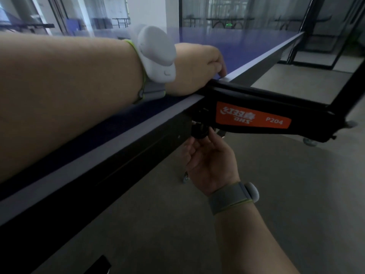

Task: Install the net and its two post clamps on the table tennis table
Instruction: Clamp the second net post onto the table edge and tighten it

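A black post clamp (276, 107) with an orange DHS P204 label sits on the side edge of the blue table tennis table (246, 46). Its post (347, 82) runs up toward the top right. My left hand (197, 68) lies on the tabletop and presses down on the clamp's upper jaw, fingers curled over it. Under the table edge, my right hand (207, 161) reaches up with its fingertips closed around the black screw knob (200, 130) of the clamp. The net itself is not clearly visible.
The table's black side apron (118, 169) runs diagonally across the view, with a caster wheel (185, 177) below it. Grey floor (296, 194) lies to the right. Other tables and glass partitions stand in the background.
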{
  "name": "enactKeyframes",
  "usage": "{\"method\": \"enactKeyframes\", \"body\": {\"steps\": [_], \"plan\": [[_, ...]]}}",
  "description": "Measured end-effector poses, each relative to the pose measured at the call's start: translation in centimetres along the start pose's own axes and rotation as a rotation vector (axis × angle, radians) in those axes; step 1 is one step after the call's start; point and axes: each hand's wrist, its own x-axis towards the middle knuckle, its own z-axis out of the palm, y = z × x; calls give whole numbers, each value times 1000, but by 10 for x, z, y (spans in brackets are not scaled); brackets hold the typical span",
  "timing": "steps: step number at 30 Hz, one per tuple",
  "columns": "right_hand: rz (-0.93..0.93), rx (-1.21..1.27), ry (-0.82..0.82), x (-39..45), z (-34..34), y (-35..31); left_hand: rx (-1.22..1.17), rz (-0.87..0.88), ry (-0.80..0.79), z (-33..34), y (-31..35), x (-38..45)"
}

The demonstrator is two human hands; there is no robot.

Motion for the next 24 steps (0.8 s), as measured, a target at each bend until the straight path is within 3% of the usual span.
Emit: {"method": "enactKeyframes", "body": {"steps": [15, 24], "plan": [[65, 37, -54, 3, -5, 9, -15, 7, -9, 1, 1, -3], [5, 112, -94, 3, -10, 6, -7, 9, -6, -2, 4, -5]]}}
